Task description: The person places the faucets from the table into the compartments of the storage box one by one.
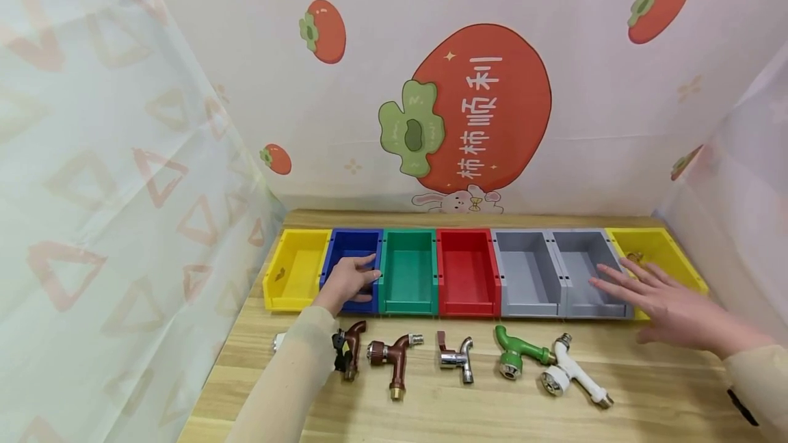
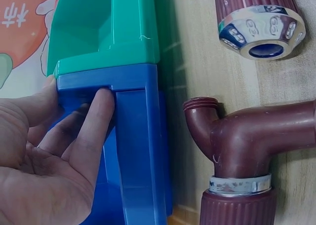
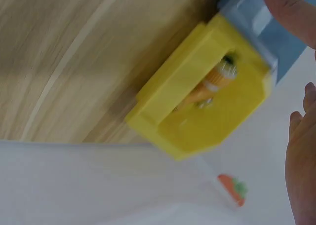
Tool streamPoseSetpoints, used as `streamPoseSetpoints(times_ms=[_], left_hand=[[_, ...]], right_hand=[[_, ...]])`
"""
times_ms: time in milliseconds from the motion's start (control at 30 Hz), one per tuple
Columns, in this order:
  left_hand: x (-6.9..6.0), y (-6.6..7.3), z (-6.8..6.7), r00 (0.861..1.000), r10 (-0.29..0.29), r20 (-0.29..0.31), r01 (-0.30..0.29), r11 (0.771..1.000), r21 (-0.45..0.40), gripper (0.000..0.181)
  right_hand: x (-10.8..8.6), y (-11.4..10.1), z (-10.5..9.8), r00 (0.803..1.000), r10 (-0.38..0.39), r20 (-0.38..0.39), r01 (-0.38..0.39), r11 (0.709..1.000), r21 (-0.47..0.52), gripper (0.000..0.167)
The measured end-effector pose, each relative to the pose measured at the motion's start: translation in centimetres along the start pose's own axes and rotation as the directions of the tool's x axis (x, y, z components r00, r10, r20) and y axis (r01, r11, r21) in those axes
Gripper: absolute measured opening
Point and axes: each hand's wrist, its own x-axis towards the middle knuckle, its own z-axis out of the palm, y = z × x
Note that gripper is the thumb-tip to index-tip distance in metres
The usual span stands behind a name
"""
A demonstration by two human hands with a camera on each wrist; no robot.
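Observation:
My left hand (image 1: 349, 280) reaches into the blue bin (image 1: 356, 239), its fingers loosely bent. In the left wrist view, the fingertips of this hand (image 2: 61, 156) touch the blue bin's wall (image 2: 140, 151) beside the green bin (image 2: 108, 57); they hold no loose item. My right hand (image 1: 674, 303) is spread with nothing in it, over the far-right grey bin (image 1: 581, 255) and the right yellow bin (image 1: 665, 251). The right wrist view shows part of this hand (image 3: 303, 156) and an orange tap (image 3: 210, 84) inside the yellow bin (image 3: 197, 133).
Green (image 1: 409, 262), red (image 1: 466, 262) and another grey bin (image 1: 527, 269) stand in the row; a yellow one (image 1: 301, 265) ends it at left. In front lie brown taps (image 1: 398, 359), a chrome tap (image 1: 454, 359), a green tap (image 1: 514, 347) and a white tap (image 1: 575, 371).

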Motion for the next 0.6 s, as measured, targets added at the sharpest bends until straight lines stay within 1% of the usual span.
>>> streamPoseSetpoints(times_ms=[100, 200, 300, 433, 600], left_hand=[[0.0, 0.0, 0.0, 1.000, -0.003, -0.003, 0.003, 1.000, 0.002, 0.058], [0.0, 0.0, 0.0, 1.000, -0.005, -0.003, 0.005, 1.000, 0.003, 0.058], [0.1, 0.0, 0.0, 1.000, -0.003, -0.005, 0.003, 1.000, 0.003, 0.057], [0.3, -0.1, 0.1, 1.000, -0.003, -0.005, 0.003, 1.000, 0.000, 0.057], [0.3, -0.2, 0.0, 1.000, -0.005, -0.006, 0.005, 1.000, -0.003, 0.057]], right_hand=[[0.7, -1.2, 0.1, 0.998, -0.057, 0.018, 0.057, 0.998, 0.009, 0.129], [1.3, -2.5, 0.4, 0.993, -0.115, 0.026, 0.114, 0.993, 0.016, 0.130], [1.7, -3.7, 0.8, 0.986, -0.164, 0.027, 0.163, 0.986, 0.046, 0.131], [1.9, -5.4, 1.6, 0.976, -0.218, 0.024, 0.215, 0.973, 0.083, 0.131], [1.9, -7.1, 2.9, 0.962, -0.273, 0.030, 0.269, 0.960, 0.082, 0.131]])
